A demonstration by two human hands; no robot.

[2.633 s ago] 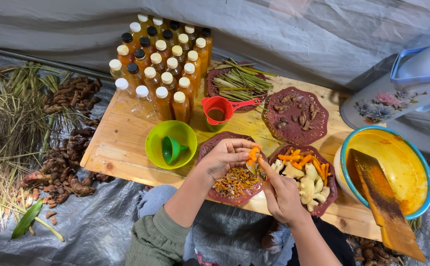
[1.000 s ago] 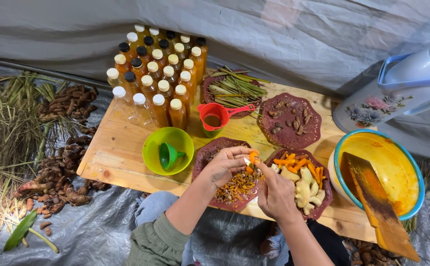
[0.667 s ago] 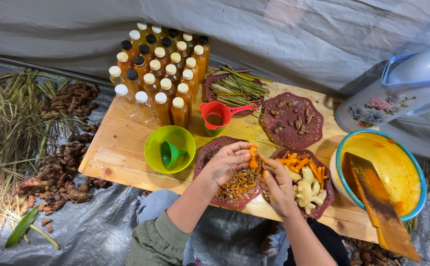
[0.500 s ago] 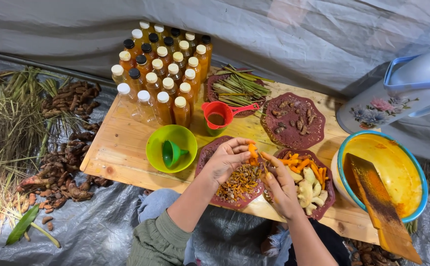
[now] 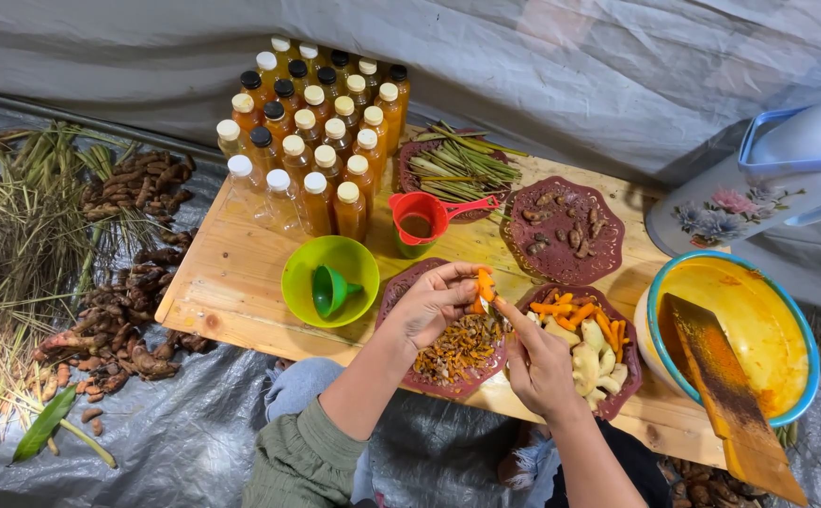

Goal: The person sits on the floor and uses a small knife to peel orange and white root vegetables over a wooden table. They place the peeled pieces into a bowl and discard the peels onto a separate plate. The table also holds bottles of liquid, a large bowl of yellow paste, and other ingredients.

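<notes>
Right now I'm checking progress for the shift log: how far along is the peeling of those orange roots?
Done: a heap of orange scrapings already lies on the dark red plate, and peeled orange and pale pieces fill the neighbouring plate. In hand: the left hand holds an orange root piece while the right hand works it over the scrapings. Left: unpeeled roots lie piled beside the board.

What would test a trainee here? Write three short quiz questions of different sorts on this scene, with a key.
1. True or false: the left hand holds an orange piece.
2. What lies in the green bowl? A) a spoon B) a green funnel C) a bottle
3. Name the thing resting across the yellow basin.

Key: 1 true. 2 B. 3 a stained wooden board; the right hand works beside the left, over the plate of shavings.
</notes>
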